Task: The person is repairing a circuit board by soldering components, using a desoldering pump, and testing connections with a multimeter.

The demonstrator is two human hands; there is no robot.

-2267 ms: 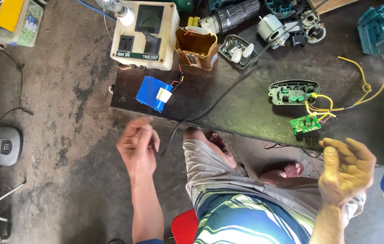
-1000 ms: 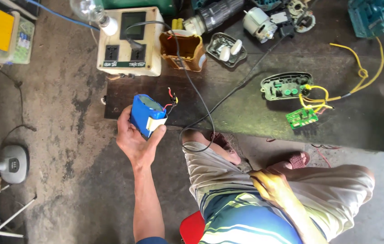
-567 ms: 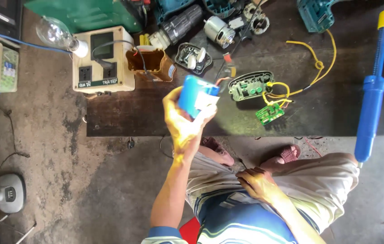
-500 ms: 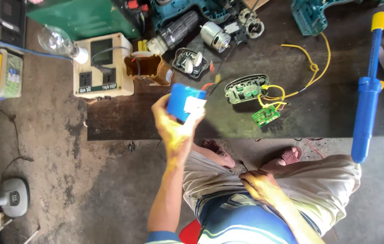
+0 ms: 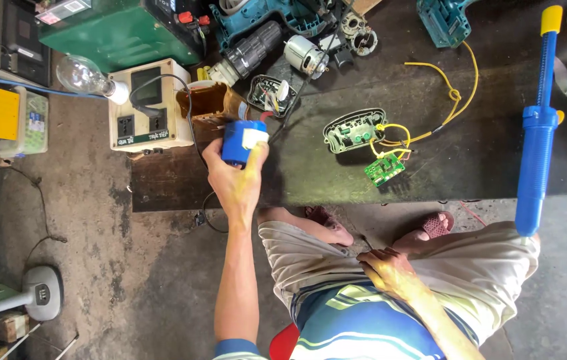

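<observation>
Fingers of the left hand (image 5: 235, 179) grip a blue battery pack (image 5: 241, 142), which sticks out above the fist. Right hand (image 5: 385, 265) rests loose on the thigh, holding nothing.

Striped shirt (image 5: 357, 320) in blue, white and yellow-green, short blue sleeve (image 5: 230, 348), beige shorts (image 5: 483, 273), bare forearms, and feet in sandals (image 5: 437, 225).

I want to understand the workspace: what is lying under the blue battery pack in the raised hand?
The left hand holds the blue battery pack above the dark mat. Its fingers wrap the pack. Whatever lies directly beneath is covered by the pack and hand.
</observation>
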